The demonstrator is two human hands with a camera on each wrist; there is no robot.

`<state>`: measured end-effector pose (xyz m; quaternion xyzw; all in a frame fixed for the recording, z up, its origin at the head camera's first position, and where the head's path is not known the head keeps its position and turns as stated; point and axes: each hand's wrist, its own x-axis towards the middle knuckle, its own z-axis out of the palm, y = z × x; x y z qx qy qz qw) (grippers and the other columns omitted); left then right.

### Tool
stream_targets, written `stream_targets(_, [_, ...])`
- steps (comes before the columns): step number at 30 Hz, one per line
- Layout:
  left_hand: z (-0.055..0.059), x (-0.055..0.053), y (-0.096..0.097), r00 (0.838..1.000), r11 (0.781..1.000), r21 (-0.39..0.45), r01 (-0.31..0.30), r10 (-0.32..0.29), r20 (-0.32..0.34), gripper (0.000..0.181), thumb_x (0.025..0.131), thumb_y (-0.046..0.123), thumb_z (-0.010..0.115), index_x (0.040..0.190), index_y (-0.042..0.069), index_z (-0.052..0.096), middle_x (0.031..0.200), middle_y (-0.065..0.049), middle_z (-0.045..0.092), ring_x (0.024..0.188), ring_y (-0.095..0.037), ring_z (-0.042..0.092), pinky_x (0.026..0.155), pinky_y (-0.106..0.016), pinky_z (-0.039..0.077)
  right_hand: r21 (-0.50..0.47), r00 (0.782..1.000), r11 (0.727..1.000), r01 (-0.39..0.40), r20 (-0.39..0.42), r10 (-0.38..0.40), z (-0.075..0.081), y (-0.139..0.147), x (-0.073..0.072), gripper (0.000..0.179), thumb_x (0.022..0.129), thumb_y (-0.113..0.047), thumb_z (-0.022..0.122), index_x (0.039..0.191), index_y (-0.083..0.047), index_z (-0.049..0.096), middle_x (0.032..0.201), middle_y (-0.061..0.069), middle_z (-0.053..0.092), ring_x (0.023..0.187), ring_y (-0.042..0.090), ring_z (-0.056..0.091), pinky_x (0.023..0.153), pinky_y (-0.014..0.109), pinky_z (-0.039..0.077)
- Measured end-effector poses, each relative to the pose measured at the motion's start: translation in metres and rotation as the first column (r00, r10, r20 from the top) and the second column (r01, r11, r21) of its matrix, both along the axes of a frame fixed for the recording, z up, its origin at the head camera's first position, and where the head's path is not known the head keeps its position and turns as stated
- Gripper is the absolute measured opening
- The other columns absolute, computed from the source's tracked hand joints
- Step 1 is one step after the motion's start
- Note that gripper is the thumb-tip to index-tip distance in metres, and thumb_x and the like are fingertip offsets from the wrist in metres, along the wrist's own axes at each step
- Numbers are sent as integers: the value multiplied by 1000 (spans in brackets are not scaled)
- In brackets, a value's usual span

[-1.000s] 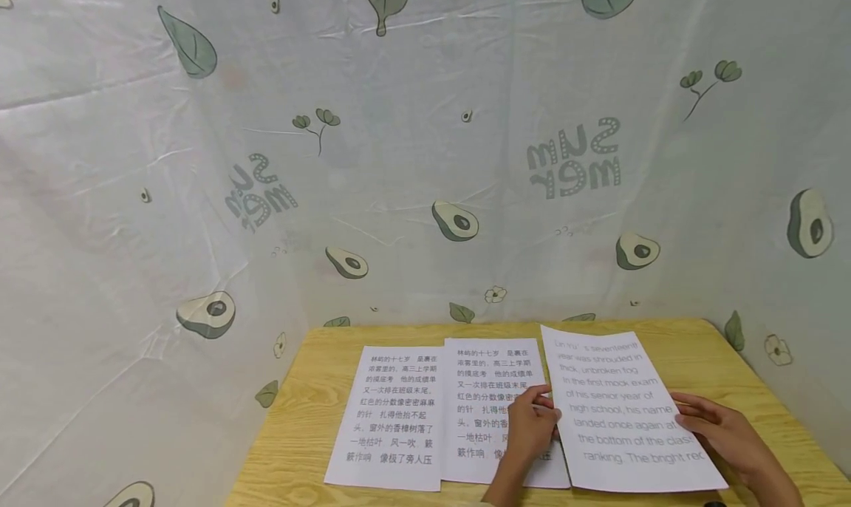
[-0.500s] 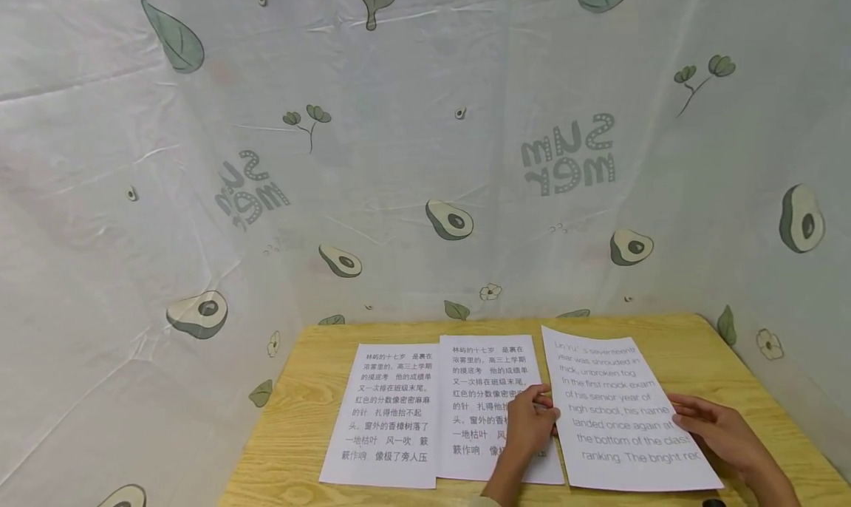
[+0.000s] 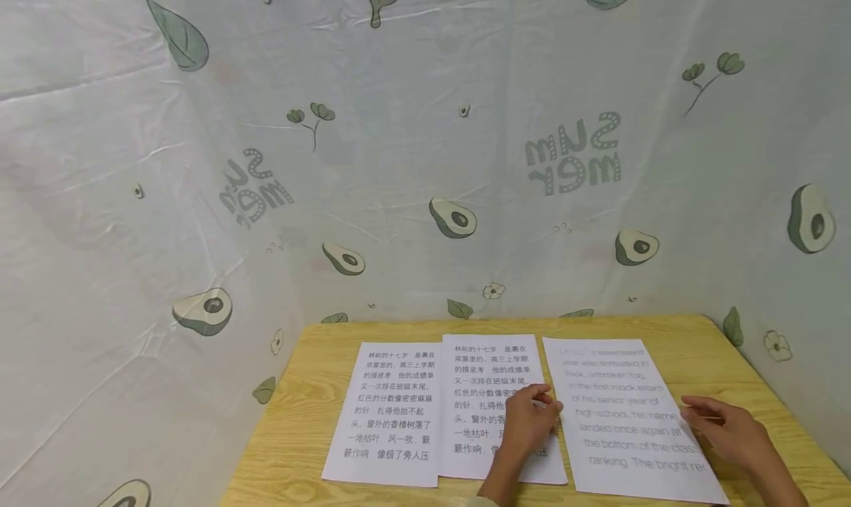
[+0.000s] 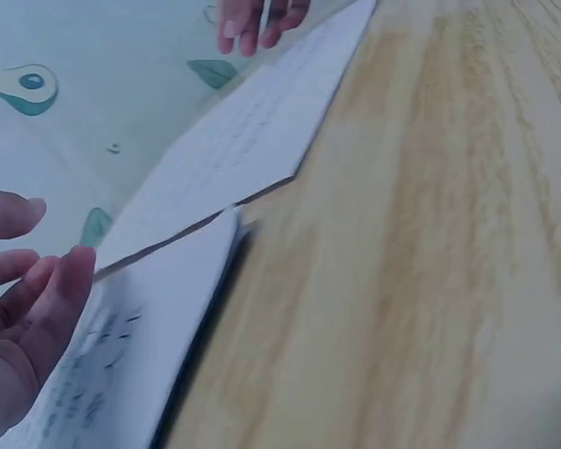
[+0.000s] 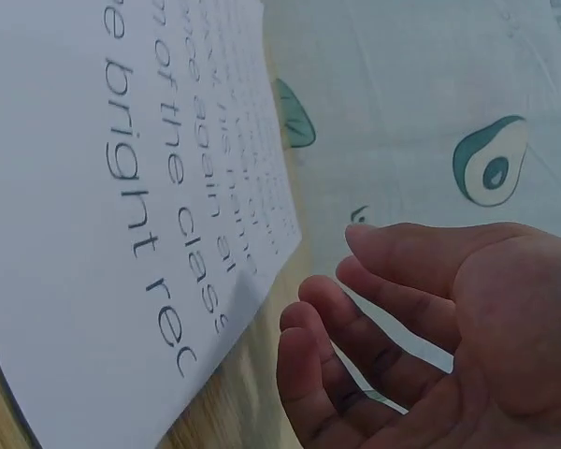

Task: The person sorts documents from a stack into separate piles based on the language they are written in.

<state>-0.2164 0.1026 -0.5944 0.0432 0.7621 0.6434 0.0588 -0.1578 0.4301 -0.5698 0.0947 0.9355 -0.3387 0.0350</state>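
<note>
A white rectangular paper sheet of grey English print (image 3: 621, 418) lay on the yellow wood-grain table (image 3: 718, 366) between the left hand (image 3: 530, 422) and right hand (image 3: 731, 434), thumbs apart from loosely curved fingers.

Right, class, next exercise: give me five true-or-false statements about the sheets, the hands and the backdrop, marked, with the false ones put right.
1. The English sheet is the rightmost of three on the wooden table in the head view. True.
2. The left sheet and the middle sheet carry Chinese characters. True.
3. The left hand covers part of the left sheet in the head view. False: it covers part of the middle sheet.
4. The right hand grips the English sheet. False: it is beside that sheet's right edge, holding nothing.
5. The backdrop is plain. False: it has avocado prints.
</note>
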Motion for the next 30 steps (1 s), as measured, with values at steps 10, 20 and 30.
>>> stream_targets(10, [9, -2, -39, 999, 1000, -3, 0, 0, -44, 39, 94, 18, 81, 132, 6, 74, 96, 10, 69, 64, -9, 70, 55, -19, 56, -179, 1000, 984, 7, 1, -7, 16, -32, 2, 62, 110, -33, 61, 148, 16, 51, 125, 24, 74, 82, -13, 58, 75, 23, 62])
stream_targets(20, [4, -16, -107, 993, 995, -89, -46, 36, -112, 45, 97, 22, 79, 137, 3, 71, 100, 3, 72, 65, -11, 68, 58, -22, 59, -270, 997, 960, -66, -43, 57, 14, -110, -24, 56, 108, -29, 65, 147, 10, 56, 134, 25, 69, 99, 10, 69, 78, 23, 62])
stream_targets(30, [-1, -23, -160, 986, 979, -175, -109, 83, -147, 42, 98, 24, 79, 133, 4, 73, 102, 0, 75, 68, -8, 67, 58, -21, 56, -347, 997, 936, -66, -62, 47, 8, -168, -37, 51, 106, -25, 68, 144, 8, 60, 127, 19, 73, 108, 23, 72, 81, 27, 63])
